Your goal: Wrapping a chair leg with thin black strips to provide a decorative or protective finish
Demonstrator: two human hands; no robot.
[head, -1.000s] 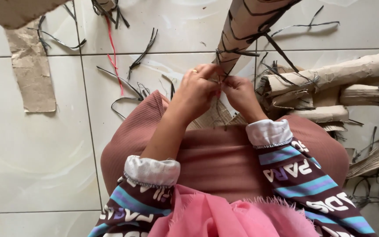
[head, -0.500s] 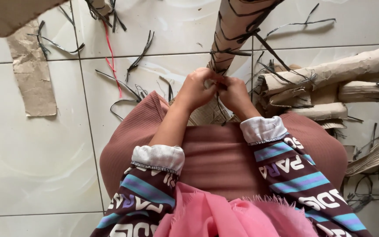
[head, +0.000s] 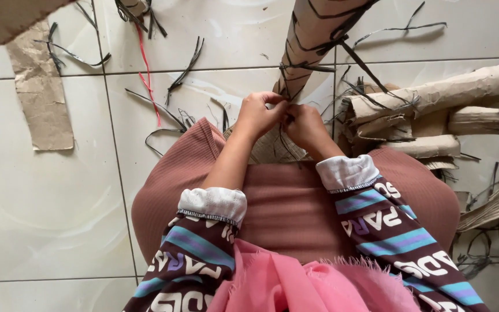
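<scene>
Person sitting on a tiled floor, camera looking straight down at the lap. Both hands are meeting just above frame centre, toward 12 o'clock, at the lower end of a long cardboard roll that is running up and out toward 1 o'clock. Left hand is curling closed, fingertips pinching at a thin black strap by the roll's base; right hand is also curling closed, fingers bunched against the left ones, knuckles up; exactly what each is gripping is hidden by the fingers, looks like the strap and the roll's edge. Hands are touching each other. The roll is wearing several black straps wrapped round it, loose ends sticking out at 1 o'clock. The roll's lower end is resting just above a pinkish-brown ribbed skirt, which is filling the centre. Striped sleeves with white cuffs are coming in from 6 o'clock, and a pink scarf is lying at the bottom edge. At 3 o'clock, a pile of crumpled cardboard rolls is lying on the floor, near the right hand but apart. At 9 to 10 o'clock, a flat torn cardboard strip is lying well apart from the hands. At 11 o'clock, a red string and scattered black strap scraps are lying on the tiles.
</scene>
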